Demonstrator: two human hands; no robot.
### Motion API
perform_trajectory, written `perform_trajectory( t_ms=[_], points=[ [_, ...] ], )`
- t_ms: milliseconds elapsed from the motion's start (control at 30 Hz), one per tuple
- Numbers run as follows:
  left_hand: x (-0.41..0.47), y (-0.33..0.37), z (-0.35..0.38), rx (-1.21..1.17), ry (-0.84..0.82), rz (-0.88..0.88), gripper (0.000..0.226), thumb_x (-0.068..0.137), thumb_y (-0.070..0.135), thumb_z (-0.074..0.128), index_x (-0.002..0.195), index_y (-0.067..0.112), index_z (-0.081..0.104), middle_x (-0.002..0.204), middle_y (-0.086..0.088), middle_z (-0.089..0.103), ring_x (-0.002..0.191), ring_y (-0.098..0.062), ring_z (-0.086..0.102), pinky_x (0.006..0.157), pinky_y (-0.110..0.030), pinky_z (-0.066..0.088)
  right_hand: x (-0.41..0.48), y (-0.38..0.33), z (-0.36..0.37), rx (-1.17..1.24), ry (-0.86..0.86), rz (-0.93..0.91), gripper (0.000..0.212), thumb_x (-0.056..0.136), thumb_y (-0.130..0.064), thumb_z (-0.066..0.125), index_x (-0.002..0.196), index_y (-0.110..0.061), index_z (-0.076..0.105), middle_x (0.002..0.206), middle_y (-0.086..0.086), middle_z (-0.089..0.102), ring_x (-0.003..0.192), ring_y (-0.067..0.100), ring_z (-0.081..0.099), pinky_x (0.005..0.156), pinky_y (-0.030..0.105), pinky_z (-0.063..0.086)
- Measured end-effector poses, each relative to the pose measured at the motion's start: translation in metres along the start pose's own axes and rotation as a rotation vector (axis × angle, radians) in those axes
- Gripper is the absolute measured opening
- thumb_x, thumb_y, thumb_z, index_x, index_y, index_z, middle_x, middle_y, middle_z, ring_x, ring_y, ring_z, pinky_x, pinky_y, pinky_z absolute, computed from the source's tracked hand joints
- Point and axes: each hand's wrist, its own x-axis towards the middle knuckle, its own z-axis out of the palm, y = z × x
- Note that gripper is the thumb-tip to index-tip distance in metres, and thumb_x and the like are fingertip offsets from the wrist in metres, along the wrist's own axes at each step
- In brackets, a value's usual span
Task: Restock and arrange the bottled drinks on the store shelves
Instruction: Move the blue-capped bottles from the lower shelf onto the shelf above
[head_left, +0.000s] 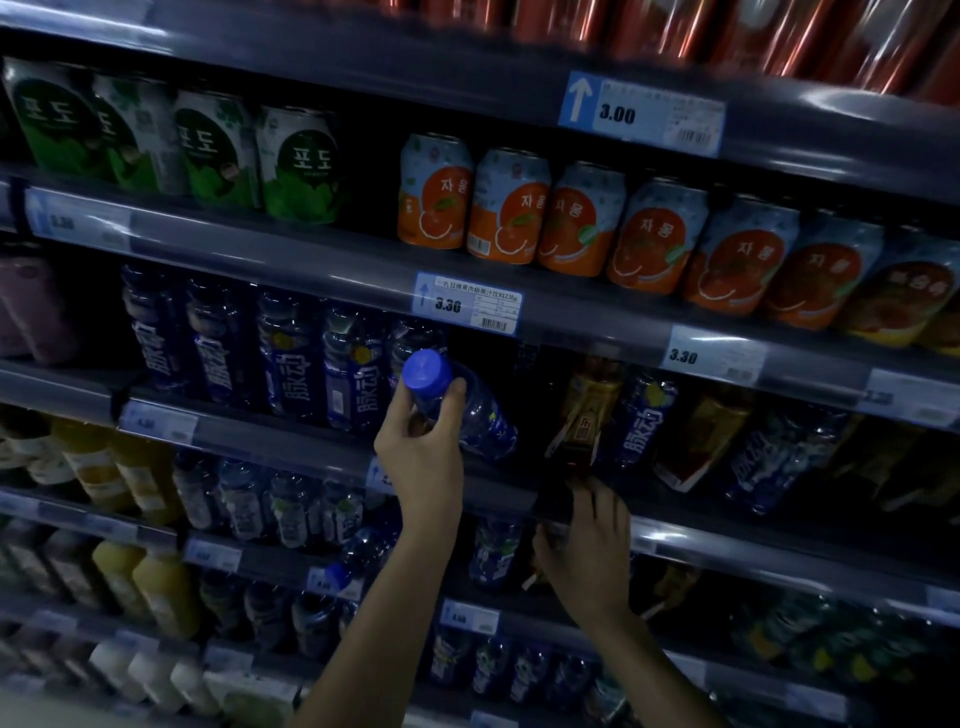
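On the third shelf from the top (291, 441), the left hand (422, 457) grips a clear blue bottle (467, 410) just below its blue cap (427, 370). Fingers and thumb are closed around the neck. The bottle is tilted, cap toward the camera and base pointing into a dark gap on the shelf. To the left of this gap, a row of matching blue bottles (291, 358) stands upright. To the right of the gap stand a brown bottle with a gold label (584, 415) and another blue bottle (641, 415).

The right hand (587, 551) is lower, at the front rail of the same shelf (727, 545). Its fingers are spread and partly curled over the rail edge. Whether it holds anything cannot be determined; the area is dark and blurred.

One shelf higher, orange cans (509, 205) stand in a row on the right and green cans (298, 161) on the left. Price tags reading 3.30 (467, 304) and 3.00 (641, 114) are fixed to the rails. Lower shelves carry more blue bottles (291, 512) and yellow juice bottles (166, 592).
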Motion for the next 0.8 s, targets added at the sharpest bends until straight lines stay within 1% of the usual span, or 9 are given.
perform_trajectory(
  t_ms=[67,133,200,267,333,400,567,667,800],
  points=[
    [-0.001,0.001,0.002,-0.026,-0.009,-0.020,0.036,0.080,0.032,0.074,0.114,0.032,0.065,0.066,0.024,0.055,0.063,0.001,0.052,0.064,-0.009,0.044,-0.001,0.001,0.000,-0.014,0.002,-0.012,0.063,0.072,-0.022,0.076,0.127,-0.005,0.052,0.125,0.015,0.051,0.116,0.034,0.047,0.101,0.045,0.039],
    [-0.003,0.001,0.003,-0.074,0.018,-0.050,0.044,0.075,0.031,0.078,0.114,0.037,0.060,0.093,0.010,0.069,0.082,0.001,0.063,0.076,-0.014,0.052,-0.001,0.001,-0.001,-0.019,0.005,-0.014,0.064,0.071,-0.022,0.076,0.128,-0.005,0.052,0.124,0.014,0.051,0.115,0.034,0.047,0.100,0.044,0.039],
    [-0.006,0.002,0.006,-0.061,0.051,-0.071,0.042,0.073,0.033,0.079,0.111,0.028,0.063,0.094,-0.011,0.063,0.072,-0.005,0.060,0.074,-0.022,0.053,-0.001,0.001,-0.001,-0.024,0.001,-0.013,0.066,0.071,-0.022,0.076,0.129,-0.006,0.051,0.124,0.014,0.051,0.115,0.034,0.046,0.100,0.044,0.039],
    [-0.007,0.002,0.008,-0.053,0.062,-0.087,0.042,0.073,0.033,0.079,0.110,0.018,0.066,0.093,-0.019,0.058,0.066,-0.012,0.054,0.071,-0.028,0.052,-0.001,0.002,-0.001,-0.033,-0.008,-0.018,0.066,0.072,-0.024,0.076,0.130,-0.006,0.051,0.125,0.015,0.051,0.115,0.035,0.046,0.100,0.045,0.039],
    [-0.006,0.002,0.008,-0.102,0.081,-0.101,0.043,0.073,0.031,0.079,0.112,0.018,0.068,0.083,-0.007,0.067,0.073,-0.003,0.063,0.076,-0.024,0.054,-0.002,0.003,-0.001,-0.026,-0.014,-0.024,0.065,0.072,-0.024,0.076,0.129,-0.005,0.051,0.125,0.015,0.052,0.115,0.035,0.047,0.100,0.046,0.039],
    [-0.005,0.001,0.008,-0.125,0.110,-0.100,0.046,0.074,0.031,0.079,0.116,0.020,0.067,0.095,-0.007,0.068,0.084,-0.007,0.067,0.082,-0.025,0.054,-0.002,0.005,-0.001,-0.021,-0.015,-0.032,0.064,0.072,-0.023,0.076,0.129,-0.005,0.052,0.125,0.015,0.052,0.114,0.036,0.048,0.099,0.047,0.040],
    [-0.003,0.000,0.016,-0.137,0.129,0.000,0.041,0.074,0.027,0.080,0.109,0.033,0.060,0.106,0.004,0.067,0.091,-0.001,0.064,0.078,-0.014,0.051,-0.001,0.008,0.000,-0.016,-0.003,-0.048,0.065,0.070,-0.021,0.078,0.128,-0.006,0.053,0.123,0.015,0.053,0.114,0.035,0.048,0.099,0.048,0.041],
    [-0.001,0.000,0.023,-0.134,0.098,0.037,0.035,0.075,0.027,0.079,0.104,0.031,0.060,0.102,0.010,0.066,0.088,0.004,0.063,0.075,-0.010,0.048,-0.003,0.010,0.002,0.002,0.009,-0.056,0.064,0.068,-0.020,0.079,0.126,-0.005,0.055,0.122,0.015,0.054,0.113,0.035,0.050,0.098,0.050,0.043],
    [0.001,-0.004,0.032,-0.132,0.045,0.047,0.032,0.074,0.031,0.079,0.101,0.028,0.062,0.103,0.005,0.067,0.098,-0.009,0.064,0.085,-0.028,0.052,-0.002,0.012,0.002,0.007,0.019,-0.074,0.062,0.067,-0.018,0.080,0.123,-0.002,0.057,0.120,0.016,0.056,0.111,0.037,0.053,0.096,0.053,0.044]
  ],
)
